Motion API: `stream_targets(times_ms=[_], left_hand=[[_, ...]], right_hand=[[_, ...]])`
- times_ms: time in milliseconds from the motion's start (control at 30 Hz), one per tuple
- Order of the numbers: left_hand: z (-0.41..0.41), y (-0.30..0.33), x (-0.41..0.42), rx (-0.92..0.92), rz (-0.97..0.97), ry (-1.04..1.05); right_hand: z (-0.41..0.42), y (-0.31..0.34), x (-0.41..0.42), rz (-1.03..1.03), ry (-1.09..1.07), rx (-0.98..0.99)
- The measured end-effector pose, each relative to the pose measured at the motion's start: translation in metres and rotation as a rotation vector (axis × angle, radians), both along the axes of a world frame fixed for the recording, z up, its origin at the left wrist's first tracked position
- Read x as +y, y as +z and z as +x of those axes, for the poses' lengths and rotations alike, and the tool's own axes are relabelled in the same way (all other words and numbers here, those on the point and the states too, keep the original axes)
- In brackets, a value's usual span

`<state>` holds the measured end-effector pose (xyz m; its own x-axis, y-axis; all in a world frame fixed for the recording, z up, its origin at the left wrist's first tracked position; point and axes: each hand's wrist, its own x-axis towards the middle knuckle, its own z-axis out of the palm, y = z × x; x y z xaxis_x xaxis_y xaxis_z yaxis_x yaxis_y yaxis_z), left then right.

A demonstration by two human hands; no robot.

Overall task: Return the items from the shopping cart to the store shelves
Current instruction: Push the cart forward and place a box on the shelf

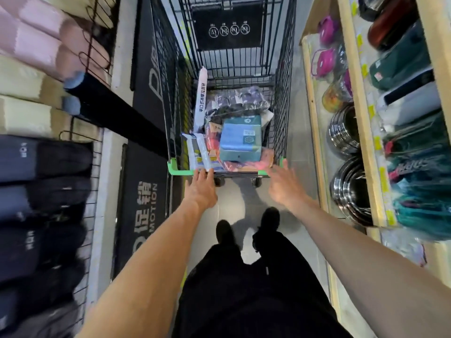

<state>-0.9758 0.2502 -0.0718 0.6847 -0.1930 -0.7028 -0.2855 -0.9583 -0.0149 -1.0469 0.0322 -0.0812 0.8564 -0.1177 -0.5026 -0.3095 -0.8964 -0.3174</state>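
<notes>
A black wire shopping cart [280, 98] with a green near rim [181, 172] stands in the aisle ahead of me. Inside lie a blue box [240, 139], a white flat packet [199, 154], a tall white pack with printed text [201, 101], red-orange bagged goods [212, 140] and a dark patterned bag [239, 101]. My left hand [201, 190] reaches to the near rim, fingers apart, fingertips at the white packet's edge. My right hand [284, 184], blurred, is spread open just short of the rim's right corner. Neither hand holds anything.
Left shelving holds rolled pink, cream and dark textiles [36, 167] behind a wire grid, plus black promotion signs [144, 203]. The right wooden shelf [366, 132] carries stacked steel bowls [346, 132], pink-lidded containers [325, 59] and bags. My legs and shoes [268, 223] stand on the grey floor.
</notes>
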Motion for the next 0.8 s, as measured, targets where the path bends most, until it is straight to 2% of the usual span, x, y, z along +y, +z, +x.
stream_targets(times_ms=[167,367,467,567,800], left_hand=[[-0.092,0.005,0.033,0.085,-0.042,-0.013],[-0.184,-0.013,0.07,0.112,0.015,-0.19],[-0.232,-0.011,0.089,0.166,-0.016,-0.151],[-0.281,-0.002,0.105,0.229,-0.055,-0.11],[-0.397,0.002,0.135,0.31,0.02,-0.122]], right_hand=[[-0.09,-0.009,0.023,0.086,0.019,0.04],[-0.188,-0.008,0.049,0.091,0.006,0.173],[-0.229,0.01,0.067,0.083,0.09,0.23],[-0.28,0.012,0.082,0.107,0.067,0.239],[-0.41,-0.008,0.115,0.101,0.058,0.277]])
